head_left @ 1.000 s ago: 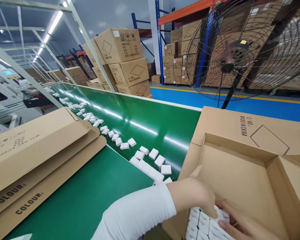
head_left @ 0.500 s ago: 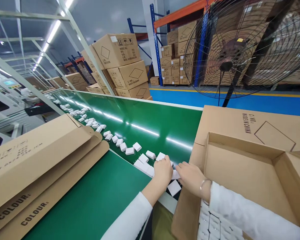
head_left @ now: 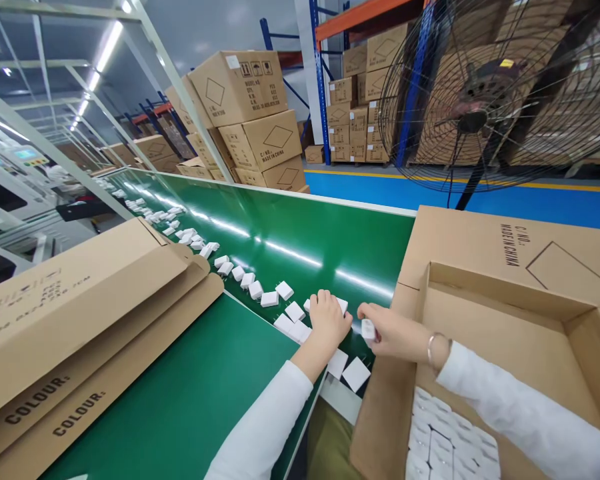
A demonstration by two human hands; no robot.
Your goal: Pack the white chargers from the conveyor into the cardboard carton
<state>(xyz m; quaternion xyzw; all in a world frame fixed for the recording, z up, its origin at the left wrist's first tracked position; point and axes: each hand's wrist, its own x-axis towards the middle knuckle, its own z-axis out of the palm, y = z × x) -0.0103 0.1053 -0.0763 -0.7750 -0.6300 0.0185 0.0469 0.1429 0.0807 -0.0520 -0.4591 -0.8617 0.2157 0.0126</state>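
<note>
My right hand pinches a white plug charger over the near end of the green conveyor belt, beside the open carton. To its left, my left hand is curled over the belt, its fingers closed around another white charger, which is partly hidden. Two loose chargers, one of them a square white charger, lie at the belt's edge below my hands. A short row of white chargers lies just left of my left wrist. Many more, with metal prongs, trail back along the belt.
An open cardboard carton stands at right; packed white chargers sit in rows below my right forearm. Folded cartons lie at left on a green surface. Behind the belt are stacked boxes and a large fan.
My hands have moved apart. The right one has shifted right with a charger between its fingers; the left has moved slightly up the belt onto another charger. The view has shifted slightly.
</note>
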